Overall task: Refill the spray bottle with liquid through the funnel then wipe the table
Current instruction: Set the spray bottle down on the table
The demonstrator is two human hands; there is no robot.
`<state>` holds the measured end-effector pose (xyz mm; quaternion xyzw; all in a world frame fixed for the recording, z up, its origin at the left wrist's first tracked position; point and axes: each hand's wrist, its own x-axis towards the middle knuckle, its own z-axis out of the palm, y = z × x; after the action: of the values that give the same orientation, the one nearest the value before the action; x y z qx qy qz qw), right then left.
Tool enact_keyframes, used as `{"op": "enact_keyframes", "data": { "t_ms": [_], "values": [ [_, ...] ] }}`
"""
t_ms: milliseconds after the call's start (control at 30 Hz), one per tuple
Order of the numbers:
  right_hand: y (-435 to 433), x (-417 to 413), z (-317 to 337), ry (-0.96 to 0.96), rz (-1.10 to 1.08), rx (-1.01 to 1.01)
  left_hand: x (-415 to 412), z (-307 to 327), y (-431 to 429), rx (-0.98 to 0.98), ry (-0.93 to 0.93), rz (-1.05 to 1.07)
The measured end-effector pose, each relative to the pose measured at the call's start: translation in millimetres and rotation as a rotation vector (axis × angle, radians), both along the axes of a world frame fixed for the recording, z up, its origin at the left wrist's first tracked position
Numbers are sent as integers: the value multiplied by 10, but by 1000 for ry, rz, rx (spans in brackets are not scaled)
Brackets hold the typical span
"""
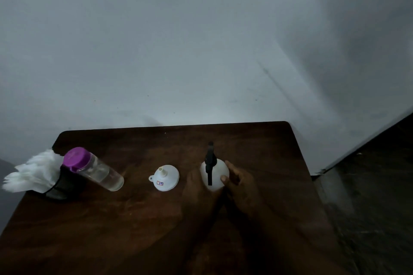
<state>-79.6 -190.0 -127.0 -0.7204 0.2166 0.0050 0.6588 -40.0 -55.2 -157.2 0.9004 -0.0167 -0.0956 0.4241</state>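
1. Dark wood table fills the near field. Both forearms enter from 6 o'clock and are dim.
2. Left hand lies against the 9 o'clock flank of the spray bottle. I cannot tell whether its fingers curl round the bottle.
3. Right hand grips the 3 o'clock flank, thumb on the front face and fingers wrapped behind.
4. Spray bottle stands upright right of table centre: white body, black trigger head at 12 o'clock, apparently still fitted.
5. Judgement: the step in hand is taking off the trigger head.
   - Steady the body with one hand and turn the collar with the other, not the trigger.
   - Keep the bottle vertical, and lift straight so any dip tube clears the neck.
6. Funnel sits near the bottle's 9 o'clock, apart from it, mouth down and spout up. It needs flipping before the spout is seated in the neck.
7. Funnel sticker carries red and blue marks, too small to read.
8. Clear bottle with a purple lid sits farther out at 9 o'clock, and looks part-filled. No print is legible on it, nor on the spray bottle.
9. White cloth sits in a black holder at the table's 9 o'clock edge, touching the clear bottle.
10. Grey wall at 12 o'clock shows no writing.
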Motion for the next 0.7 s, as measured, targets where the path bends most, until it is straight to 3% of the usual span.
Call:
{"op": "enact_keyframes", "data": {
  "t_ms": [67,200,333,467,567,700],
  "values": [
    [-44,83,-42,-26,3,-5,39,-9,-43,29,-113,68],
    [-122,211,-125,-42,24,-20,153,-12,-108,57,-156,8],
    [-171,246,-167,-47,60,-45,242,-342,-158,102,-317,89],
    [-207,311,-248,-57,74,-53,157,-23,-216,75,-216,40],
    [-210,335,-292,-68,64,-69,238,-119,-194,132,-181,-19],
    [-193,346,-304,-55,31,-130,223,-88,-132,33,-81,-79]
  ]
}}
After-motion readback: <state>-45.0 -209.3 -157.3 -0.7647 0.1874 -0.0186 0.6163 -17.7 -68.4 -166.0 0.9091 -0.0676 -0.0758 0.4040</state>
